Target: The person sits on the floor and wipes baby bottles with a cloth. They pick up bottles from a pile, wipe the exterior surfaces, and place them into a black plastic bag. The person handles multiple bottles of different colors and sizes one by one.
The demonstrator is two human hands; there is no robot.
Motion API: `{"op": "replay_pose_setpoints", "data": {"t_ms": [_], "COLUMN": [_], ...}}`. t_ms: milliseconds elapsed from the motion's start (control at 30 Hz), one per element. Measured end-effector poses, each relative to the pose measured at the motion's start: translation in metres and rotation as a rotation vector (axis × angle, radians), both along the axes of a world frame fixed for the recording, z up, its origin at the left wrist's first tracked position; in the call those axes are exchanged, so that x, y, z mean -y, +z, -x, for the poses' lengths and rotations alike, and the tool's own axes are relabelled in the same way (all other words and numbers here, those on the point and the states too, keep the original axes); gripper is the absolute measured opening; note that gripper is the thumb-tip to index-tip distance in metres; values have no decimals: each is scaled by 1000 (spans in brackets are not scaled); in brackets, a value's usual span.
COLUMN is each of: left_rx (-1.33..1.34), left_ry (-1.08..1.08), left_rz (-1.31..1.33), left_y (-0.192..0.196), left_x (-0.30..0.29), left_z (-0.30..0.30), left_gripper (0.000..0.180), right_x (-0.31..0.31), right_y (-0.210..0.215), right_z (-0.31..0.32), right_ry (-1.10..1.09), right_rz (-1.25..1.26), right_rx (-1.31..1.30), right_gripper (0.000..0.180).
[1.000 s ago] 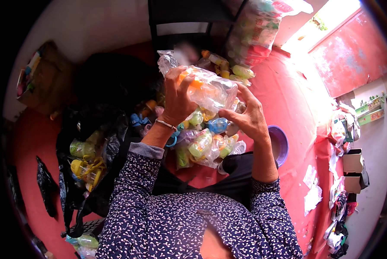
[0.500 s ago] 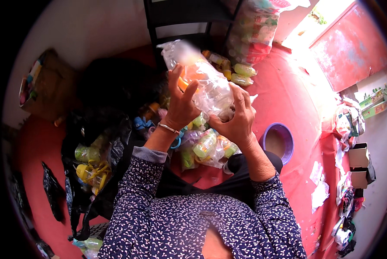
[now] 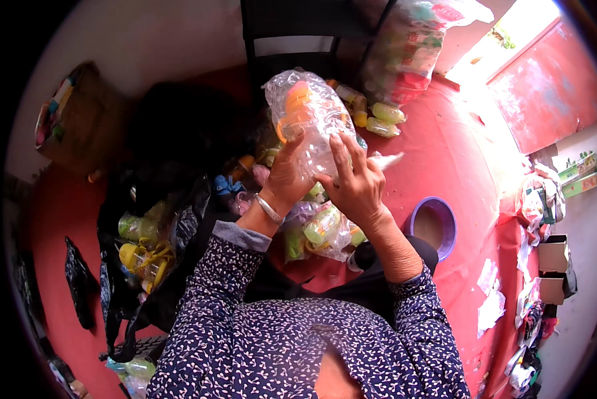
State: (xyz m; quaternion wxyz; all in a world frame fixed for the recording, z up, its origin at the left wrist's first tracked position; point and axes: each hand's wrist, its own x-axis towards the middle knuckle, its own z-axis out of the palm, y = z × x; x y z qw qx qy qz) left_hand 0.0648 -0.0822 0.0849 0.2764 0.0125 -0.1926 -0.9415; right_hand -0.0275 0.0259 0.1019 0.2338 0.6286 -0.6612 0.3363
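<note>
Plastic bag (image 3: 337, 116): orange-topped bottle (image 3: 298, 100) inside. Black bag (image 3: 193, 213): bottles (image 3: 139, 228).

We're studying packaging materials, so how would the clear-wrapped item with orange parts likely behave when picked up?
The clear-wrapped item is probably light for its size, since most of it looks like thin, see-through plastic. Its crinkled wrap would likely be floppy, and its glossy shine suggests it may be slippery.

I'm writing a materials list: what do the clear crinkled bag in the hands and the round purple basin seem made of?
Clear crinkled bag: likely thin, glossy plastic film; see-through, with creases and bright highlights. Round purple basin: probably rigid, smooth plastic, judging by its even colour and rim.
</note>
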Motion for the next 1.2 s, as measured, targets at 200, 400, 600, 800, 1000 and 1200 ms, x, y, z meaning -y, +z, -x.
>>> {"op": "replay_pose_setpoints", "data": {"t_ms": [200,400,600,800,1000,1200], "left_rx": [-24,40,121,346,-30,-147], "left_ry": [-74,-124,-130,350,-146,-174], "left_rz": [28,95,169,1042,106,-190], "left_y": [-3,-10,-33,-32,-53,-28], "left_x": [8,-3,-10,-10,-2,-7], "left_z": [-5,-1,4,3,4,1], "left_gripper": [64,60,38,24,36,49], "right_x": [-1,1,13,15,13,14], "right_y": [16,7,-3,-7,-8,-19], "right_z": [6,15,15,21,15,10], "right_ry": [17,-73,-170,-33,-11,12], "right_rz": [20,-99,52,133,97,7], "right_rx": [310,353,267,11,-118,-169], "right_gripper": [69,66,34,13,9,9]}}
